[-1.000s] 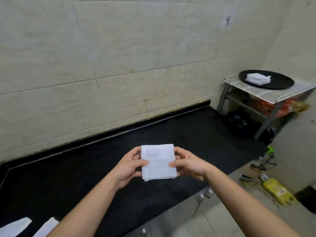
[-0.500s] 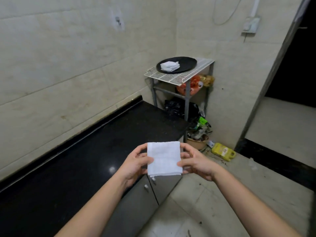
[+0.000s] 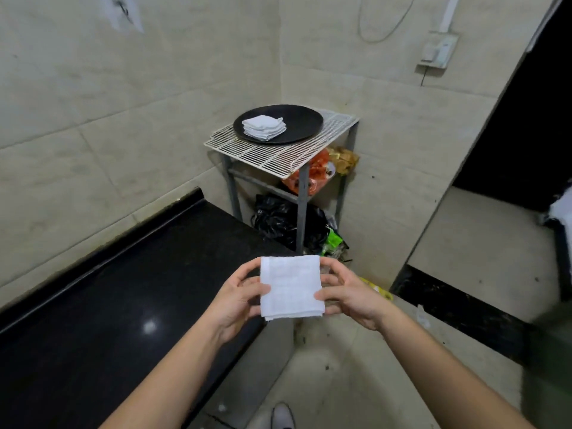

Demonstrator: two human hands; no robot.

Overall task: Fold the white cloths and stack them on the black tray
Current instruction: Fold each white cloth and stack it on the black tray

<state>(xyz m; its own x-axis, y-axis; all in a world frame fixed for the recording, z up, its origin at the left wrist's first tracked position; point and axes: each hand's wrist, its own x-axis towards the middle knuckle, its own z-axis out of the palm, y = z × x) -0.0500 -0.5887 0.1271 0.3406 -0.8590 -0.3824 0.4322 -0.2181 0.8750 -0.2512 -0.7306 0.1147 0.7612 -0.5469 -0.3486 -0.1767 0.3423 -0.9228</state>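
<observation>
A folded white cloth (image 3: 290, 287) is held flat in front of me, over the right end of the black counter. My left hand (image 3: 236, 298) pinches its left edge and my right hand (image 3: 349, 294) pinches its right edge. Farther ahead, the round black tray (image 3: 305, 123) sits on a white wire rack. A stack of folded white cloths (image 3: 263, 127) lies on the tray's left part.
The wire rack (image 3: 278, 156) tops a grey metal stand in the corner, with orange bags and black bags beneath. The black counter (image 3: 108, 305) runs along the left wall. A dark doorway (image 3: 526, 134) opens on the right. A shoe tip (image 3: 282, 416) shows below.
My view has swung right and moved closer to the stand with the tray. Both hands still hold the folded cloth the same way, now past the counter's right end.
</observation>
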